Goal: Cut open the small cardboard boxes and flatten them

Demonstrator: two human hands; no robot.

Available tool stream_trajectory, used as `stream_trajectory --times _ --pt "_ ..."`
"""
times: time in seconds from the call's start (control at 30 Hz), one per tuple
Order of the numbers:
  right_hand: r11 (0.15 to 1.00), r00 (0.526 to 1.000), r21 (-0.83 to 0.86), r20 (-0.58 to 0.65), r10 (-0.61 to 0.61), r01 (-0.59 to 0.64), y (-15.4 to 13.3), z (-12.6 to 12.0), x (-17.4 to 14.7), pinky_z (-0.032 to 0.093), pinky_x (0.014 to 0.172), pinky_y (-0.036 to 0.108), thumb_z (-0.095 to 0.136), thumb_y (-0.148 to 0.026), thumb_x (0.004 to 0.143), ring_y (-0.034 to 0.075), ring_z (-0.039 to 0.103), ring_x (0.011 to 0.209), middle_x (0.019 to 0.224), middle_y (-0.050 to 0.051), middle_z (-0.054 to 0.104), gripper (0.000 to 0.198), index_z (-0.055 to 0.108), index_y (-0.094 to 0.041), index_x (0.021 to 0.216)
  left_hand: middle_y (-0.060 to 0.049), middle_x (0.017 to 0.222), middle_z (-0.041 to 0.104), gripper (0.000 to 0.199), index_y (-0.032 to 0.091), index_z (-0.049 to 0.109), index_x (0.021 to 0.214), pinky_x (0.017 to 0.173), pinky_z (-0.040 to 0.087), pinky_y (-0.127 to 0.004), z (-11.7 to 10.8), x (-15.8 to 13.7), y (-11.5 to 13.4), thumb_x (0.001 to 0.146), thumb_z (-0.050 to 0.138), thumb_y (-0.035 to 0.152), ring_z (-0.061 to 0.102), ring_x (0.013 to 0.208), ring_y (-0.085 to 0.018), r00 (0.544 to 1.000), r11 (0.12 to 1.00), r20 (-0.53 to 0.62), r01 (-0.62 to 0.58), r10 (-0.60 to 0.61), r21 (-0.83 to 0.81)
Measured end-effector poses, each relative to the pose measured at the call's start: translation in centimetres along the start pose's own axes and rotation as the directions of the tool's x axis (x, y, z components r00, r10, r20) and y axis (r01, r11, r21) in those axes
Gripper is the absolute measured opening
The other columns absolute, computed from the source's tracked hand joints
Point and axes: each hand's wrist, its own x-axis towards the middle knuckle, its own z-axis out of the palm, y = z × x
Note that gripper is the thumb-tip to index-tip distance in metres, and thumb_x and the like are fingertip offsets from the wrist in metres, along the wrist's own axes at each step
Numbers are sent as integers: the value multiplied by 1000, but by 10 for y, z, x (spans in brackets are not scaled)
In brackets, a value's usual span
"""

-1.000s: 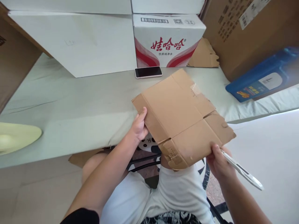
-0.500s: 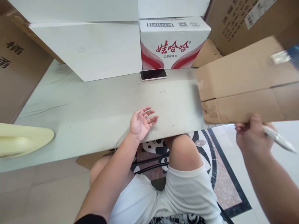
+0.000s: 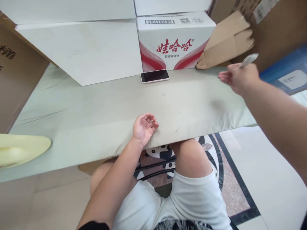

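Brown corrugated cardboard, creased and ragged along its right edge, makes up the flattened piece (image 3: 217,52) standing at a slant between the glossy red-and-white carton (image 3: 176,46) and the big brown box (image 3: 275,38). Just in front of it, the right hand (image 3: 242,76) is closed around a slim white tool (image 3: 250,60), probably smooth plastic, though blur hides its exact kind. The left hand (image 3: 145,129) lies palm up, fingers apart from the thumb and softly curled, at the front of the pale, wrinkled cloth (image 3: 107,111). A flat, dark-screened phone (image 3: 154,76) rests against the carton's foot.
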Motion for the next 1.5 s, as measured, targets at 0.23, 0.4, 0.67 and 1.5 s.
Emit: stream_trajectory --times 0.23,0.4,0.67,1.5 --pt "901 961 -434 252 111 10 -25 61 -112 55 68 38 72 -21 76 24 72 71 81 6 77 22 58 -25 93 1 73 61 22 15 64 79 69 56 -28 -7 -10 7 75 70 36 63 60 -12 991 999 131 -14 8 42" --pt "716 827 -551 559 -64 428 -85 124 -150 54 83 39 63 -13 76 26 74 89 111 7 80 39 52 -25 111 -5 94 70 36 16 70 92 73 61 -35 -13 -22 15 76 79 46 73 80 -20 964 965 229 78 -137 251" --pt "565 566 -397 809 -155 723 -146 261 -170 60 89 47 50 -11 81 31 75 107 132 18 74 72 39 -18 152 1 70 61 25 14 62 81 40 25 -16 -33 -49 60 83 81 30 42 39 -2 981 995 177 -89 80 42" --pt "803 593 -116 736 -325 584 -298 642 -122 59 98 36 43 -1 90 14 78 92 115 0 71 44 67 -7 127 6 67 36 69 23 41 74 54 26 -27 -94 -40 137 73 76 82 29 56 -8 873 805 -334 -468 357 -365"
